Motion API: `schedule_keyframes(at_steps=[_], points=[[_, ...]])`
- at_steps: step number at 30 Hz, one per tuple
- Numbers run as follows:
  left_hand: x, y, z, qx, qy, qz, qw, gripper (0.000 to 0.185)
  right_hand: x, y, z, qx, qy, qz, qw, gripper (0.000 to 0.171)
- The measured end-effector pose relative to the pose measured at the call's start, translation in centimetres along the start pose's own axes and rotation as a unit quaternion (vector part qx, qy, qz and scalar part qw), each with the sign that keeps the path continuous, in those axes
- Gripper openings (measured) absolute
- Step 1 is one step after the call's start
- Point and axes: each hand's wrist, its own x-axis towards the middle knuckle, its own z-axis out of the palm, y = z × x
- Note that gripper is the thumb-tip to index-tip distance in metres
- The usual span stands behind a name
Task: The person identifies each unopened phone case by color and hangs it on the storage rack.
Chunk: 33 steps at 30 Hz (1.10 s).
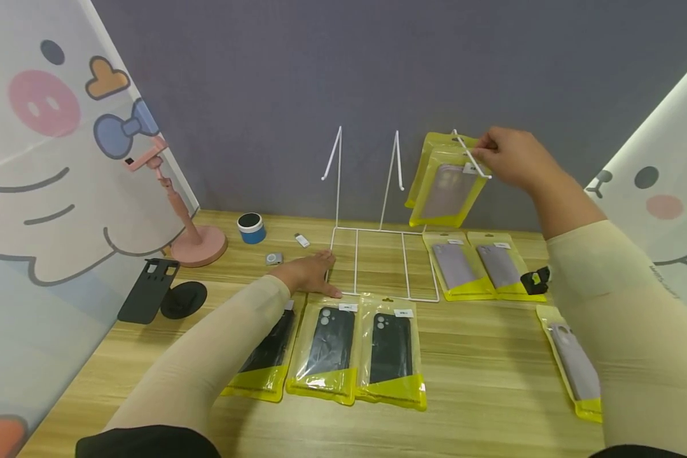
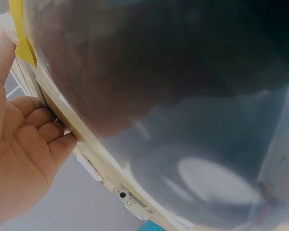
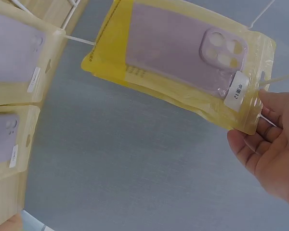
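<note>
My right hand pinches the top edge of a lilac phone case in a yellow-edged clear bag, at the right hook of a white wire display rack. Another bag hangs behind it on that hook. The right wrist view shows the bagged phone case with its label by my fingertips. My left hand grips the front left corner of the rack's base, fingers bent in the left wrist view. Just before it lie bagged black phone cases.
Two bagged lilac cases lie right of the base, another nearer the right arm. On the left stand a pink phone stand, a black stand and a blue jar. The left and middle hooks hold no bags.
</note>
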Motion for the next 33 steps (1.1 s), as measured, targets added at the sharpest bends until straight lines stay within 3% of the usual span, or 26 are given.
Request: schedule_keyframes(at_steps=[8,13,23,33], points=[[0.1,0.5,-0.1,0.010,-0.003,0.008,0.9999,0.105,0.9,0.3,-0.2,-0.011,-0.006,0.019,1.000,0.051],[0.3,0.8,-0.1,0.012,-0.002,0.012,0.9998,0.104,-0.1,0.7,-0.5,0.005,-0.008,0.029,1.000,0.058],[0.7,0.5,0.1,-0.004,0.000,0.006,1.0000,0.108,-5.0,4.0,-0.8,0.007,0.019,0.014,1.000,0.057],[0.9,0.6,0.2,0.001,-0.005,0.007,1.0000,0.108,-11.0,10.9,2.3,-0.001,-0.049,0.057,0.997,0.069]])
